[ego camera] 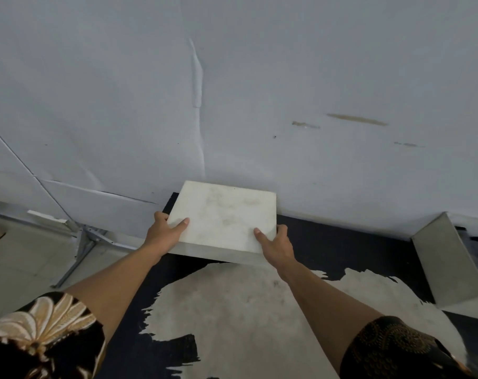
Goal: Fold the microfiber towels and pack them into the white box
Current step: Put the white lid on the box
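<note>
- The white box (224, 217) sits in the middle of the frame, at the far edge of the desk (328, 242), with its back edge close against the pale wall (232, 77).
- The left hand (164, 231) grips the box at its near left corner. The thumb lies flat on the top face, and the other fingers (160, 214) curl round the left side.
- The right hand (276, 244) grips the near right corner the same way. The thumb is on top and the fingers (283, 228) wrap round the right side wall.
- The box is thus pinched between the two hands, each with its thumb above and its fingers at the side.
- Whether the underside of the box rests on the desk cannot be told.
- The top face of the box is flat, closed and faintly stained, so whatever is inside is hidden.
- The desk is black, with large worn whitish patches across the lower middle of the frame.
- A bent sheet-metal piece (448, 258) stands on the desk at the right edge of the frame, well apart from the box.
- At the left of the frame a metal frame leg (82, 247) runs down to the tiled floor (27, 255).
- Dark patterned sleeves show in the lower left corner (41, 337) and the lower right corner (390, 351).
</note>
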### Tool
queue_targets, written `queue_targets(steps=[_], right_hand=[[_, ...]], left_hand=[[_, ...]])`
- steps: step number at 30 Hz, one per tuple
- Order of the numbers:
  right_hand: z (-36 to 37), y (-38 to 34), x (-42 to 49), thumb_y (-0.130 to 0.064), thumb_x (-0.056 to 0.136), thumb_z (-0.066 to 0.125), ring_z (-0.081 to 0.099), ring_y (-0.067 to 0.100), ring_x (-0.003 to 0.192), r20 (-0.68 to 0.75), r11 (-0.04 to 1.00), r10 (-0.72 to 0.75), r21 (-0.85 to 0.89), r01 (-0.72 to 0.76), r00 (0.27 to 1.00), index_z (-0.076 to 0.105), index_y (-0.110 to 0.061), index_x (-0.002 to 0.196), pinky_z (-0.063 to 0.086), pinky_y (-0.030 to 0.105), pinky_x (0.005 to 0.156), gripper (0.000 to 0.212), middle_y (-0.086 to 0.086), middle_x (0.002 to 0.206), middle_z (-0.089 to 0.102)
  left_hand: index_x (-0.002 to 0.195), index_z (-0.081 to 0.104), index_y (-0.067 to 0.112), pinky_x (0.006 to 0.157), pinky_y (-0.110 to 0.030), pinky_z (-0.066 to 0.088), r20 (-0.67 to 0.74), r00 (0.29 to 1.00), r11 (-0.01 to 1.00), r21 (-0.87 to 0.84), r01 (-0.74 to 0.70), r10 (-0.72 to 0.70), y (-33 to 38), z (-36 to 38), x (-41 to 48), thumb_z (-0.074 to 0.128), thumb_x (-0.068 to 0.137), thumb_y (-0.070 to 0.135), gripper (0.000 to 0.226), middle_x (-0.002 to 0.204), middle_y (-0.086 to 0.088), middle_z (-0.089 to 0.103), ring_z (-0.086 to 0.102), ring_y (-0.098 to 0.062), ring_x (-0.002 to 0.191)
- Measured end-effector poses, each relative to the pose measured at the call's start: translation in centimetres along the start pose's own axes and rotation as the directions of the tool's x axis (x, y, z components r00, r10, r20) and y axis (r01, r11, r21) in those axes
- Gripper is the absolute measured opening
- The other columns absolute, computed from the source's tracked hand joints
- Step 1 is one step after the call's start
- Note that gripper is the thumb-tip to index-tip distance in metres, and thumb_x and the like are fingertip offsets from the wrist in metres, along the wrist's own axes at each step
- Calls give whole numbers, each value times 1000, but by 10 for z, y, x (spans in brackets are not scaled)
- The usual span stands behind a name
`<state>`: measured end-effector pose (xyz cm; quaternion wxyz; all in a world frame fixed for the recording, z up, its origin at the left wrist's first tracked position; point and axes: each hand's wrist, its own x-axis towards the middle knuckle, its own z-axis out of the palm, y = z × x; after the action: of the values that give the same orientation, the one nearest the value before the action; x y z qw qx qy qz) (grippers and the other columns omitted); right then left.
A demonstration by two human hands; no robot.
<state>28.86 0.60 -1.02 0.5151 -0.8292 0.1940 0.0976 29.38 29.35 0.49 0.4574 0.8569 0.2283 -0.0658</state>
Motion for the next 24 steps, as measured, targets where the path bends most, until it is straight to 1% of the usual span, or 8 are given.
queue_targets(steps=[4, 6, 8, 12, 14, 16, 19, 24], right_hand=[[-47, 6, -24, -55, 85, 67, 55, 20, 103, 1, 995, -74, 74, 74, 997, 34, -26, 120, 51, 38, 83, 57, -2, 119, 53], [-74, 10, -40, -56, 84, 68, 54, 19, 103, 5, 990, -105, 99, 104, 994, 34, -25, 125, 48, 35, 80, 61, -5, 116, 51], [-101, 16, -56, -56, 84, 68, 53, 18, 104, -7, 984, -130, 123, 130, 991, 34, -23, 131, 49, 35, 81, 67, -7, 117, 51], [-163, 27, -89, -57, 83, 68, 53, 19, 107, -30, 970, -203, 128, 206, 979, 32, -24, 140, 52, 39, 87, 74, -7, 121, 49], [-197, 32, -105, -58, 83, 68, 53, 18, 108, -38, 961, -232, 148, 236, 972, 33, -26, 143, 50, 36, 87, 77, -9, 119, 49], [-231, 38, -122, -59, 80, 70, 54, 18, 108, -47, 952, -241, 186, 245, 969, 36, -29, 143, 49, 35, 86, 78, -10, 120, 51], [-281, 50, -143, -57, 77, 75, 57, 19, 111, -55, 940, -234, 244, 240, 971, 39, -29, 141, 53, 42, 94, 78, -8, 126, 55], [-351, 69, -172, -46, 81, 76, 58, 19, 110, -119, 928, -212, 287, 238, 970, 39, -20, 144, 52, 35, 89, 77, -2, 130, 55]], left_hand=[[113, 38, 21, 89, -46, 51, 9, 1000, 974, -227, -1, 3, 18, 9, -44, 63, 89, 46, 43, 110, -1, 54, 56, -19, 99], [115, 36, 21, 91, -47, 51, 9, 1000, 958, -287, 1, 2, 31, 16, -69, 65, 88, 43, 46, 111, -2, 54, 56, -21, 100], [116, 34, 22, 87, -45, 53, 9, 1000, 945, -326, 6, -3, 45, 23, -96, 68, 87, 42, 49, 111, -2, 54, 57, -21, 100], [118, 33, 23, 62, -35, 52, 37, 999, 907, -421, 7, 9, 76, 43, -154, 72, 85, 38, 53, 111, -4, 56, 60, -21, 94], [125, 33, 25, 60, -35, 53, 70, 997, 884, -467, 5, 31, 91, 55, -182, 73, 85, 34, 58, 112, -4, 57, 62, -22, 94], [134, 32, 29, 66, -41, 57, 133, 989, 869, -495, 7, 68, 107, 66, -206, 75, 84, 29, 66, 115, -2, 59, 64, -25, 97], [141, 32, 30, 73, -43, 57, 218, 964, 858, -513, -18, 151, 135, 87, -239, 75, 84, 21, 72, 123, -1, 59, 64, -27, 103], [143, 36, 29, 81, -37, 53, 243, 922, 872, -462, -164, 302, 184, 129, -279, 59, 95, 37, 54, 126, 2, 60, 61, -20, 106]])
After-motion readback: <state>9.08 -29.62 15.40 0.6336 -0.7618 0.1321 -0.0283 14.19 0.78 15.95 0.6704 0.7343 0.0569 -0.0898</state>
